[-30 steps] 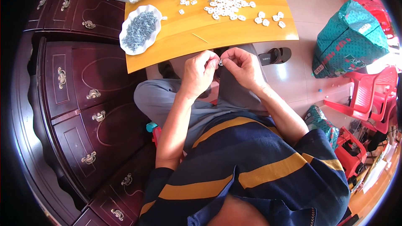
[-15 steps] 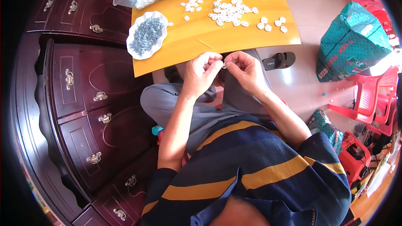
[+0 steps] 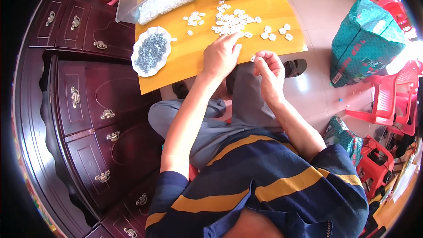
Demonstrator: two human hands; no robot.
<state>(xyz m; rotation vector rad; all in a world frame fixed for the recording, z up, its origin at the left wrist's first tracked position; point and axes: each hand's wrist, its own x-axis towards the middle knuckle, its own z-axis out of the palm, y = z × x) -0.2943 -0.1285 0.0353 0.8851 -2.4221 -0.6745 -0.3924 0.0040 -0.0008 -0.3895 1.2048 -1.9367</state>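
Pinching a small white piece point(image 3: 253, 58) in its fingers, your right hand point(image 3: 271, 71) is well to the right of the wavy white dish point(image 3: 167, 48). Your left hand point(image 3: 219, 58) is nearer that dish, fingertips by the pile of white pieces point(image 3: 230, 24); I can't tell if they hold one. Grey metal bits point(image 3: 151, 52) lie in the dish, on the yellow worktop point(image 3: 188, 59).

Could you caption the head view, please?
Left hand at a pile of white pieces; right hand pinching a small part.
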